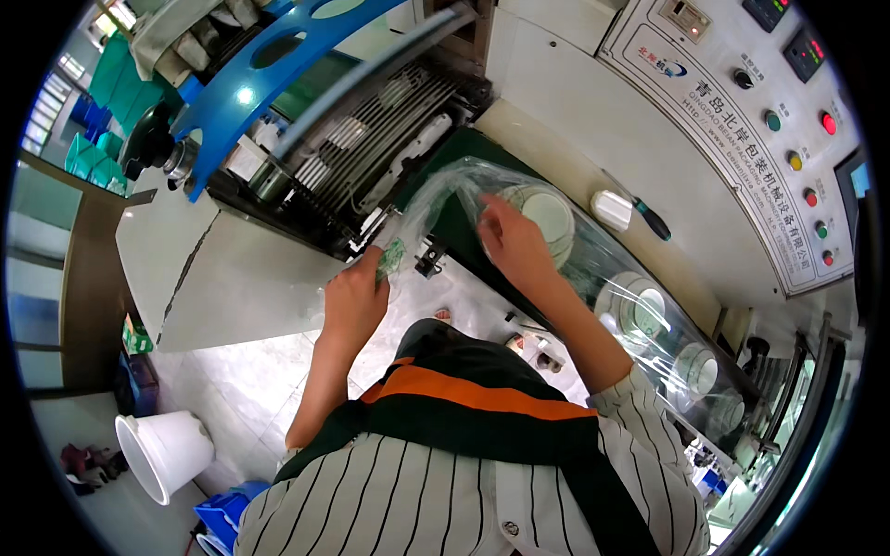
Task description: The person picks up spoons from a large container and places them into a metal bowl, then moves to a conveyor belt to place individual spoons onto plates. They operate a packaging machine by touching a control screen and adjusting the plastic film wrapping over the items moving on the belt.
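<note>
Clear plastic film stretches along a green conveyor belt and wraps round stacks of pale, round bowls or cups. My left hand is closed on the gathered, crumpled end of the film, at the left of the belt; green print shows on it. My right hand has its fingers bent and gripping the film just beside the nearest round stack. Further right along the belt, more wrapped stacks lie in a row inside the same film.
An open blue-framed machine lid rises at the upper left over metal rods. A screwdriver and a white block rest on the ledge behind the belt. A button panel stands far right. A white bucket is on the floor.
</note>
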Demonstrator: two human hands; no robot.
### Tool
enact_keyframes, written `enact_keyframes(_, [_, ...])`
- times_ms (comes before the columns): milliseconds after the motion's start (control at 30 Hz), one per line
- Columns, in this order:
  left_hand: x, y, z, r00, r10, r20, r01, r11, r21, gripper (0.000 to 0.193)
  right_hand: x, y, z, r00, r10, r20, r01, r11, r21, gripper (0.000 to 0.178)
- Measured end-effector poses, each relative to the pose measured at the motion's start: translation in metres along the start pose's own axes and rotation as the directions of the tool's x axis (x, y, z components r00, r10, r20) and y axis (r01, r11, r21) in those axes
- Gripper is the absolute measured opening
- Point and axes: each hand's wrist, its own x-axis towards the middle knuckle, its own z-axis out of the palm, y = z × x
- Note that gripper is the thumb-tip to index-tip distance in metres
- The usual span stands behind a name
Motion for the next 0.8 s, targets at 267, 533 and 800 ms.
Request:
enact_keyframes(267, [0.011, -0.017, 0.001, 0.997, -0.019, -0.069, 0.022, 0.999, 0.041, 0.026, -0.015, -0.007, 0.052, 0.921, 0.08, 0.382, -0.277, 0.824, 0.495, 0.035])
enact_keyframes(533, [0.009, -0.062, 0.029, 0.973, -0.124, -0.196, 0.083, 0.976, -0.203, 0.027, -0.018, -0.01, 0.035, 0.625, -0.046, 0.779, -0.501, 0.742, 0.446, 0.029])
enact_keyframes(800, [-0.001, 0.02, 0.026, 0.988, -0.13, 0.085, 0.154, 0.9, -0.409, 0.039, 0.015, -0.026, 0.061, 0.93, 0.13, 0.343, -0.325, 0.725, 0.607, 0.034])
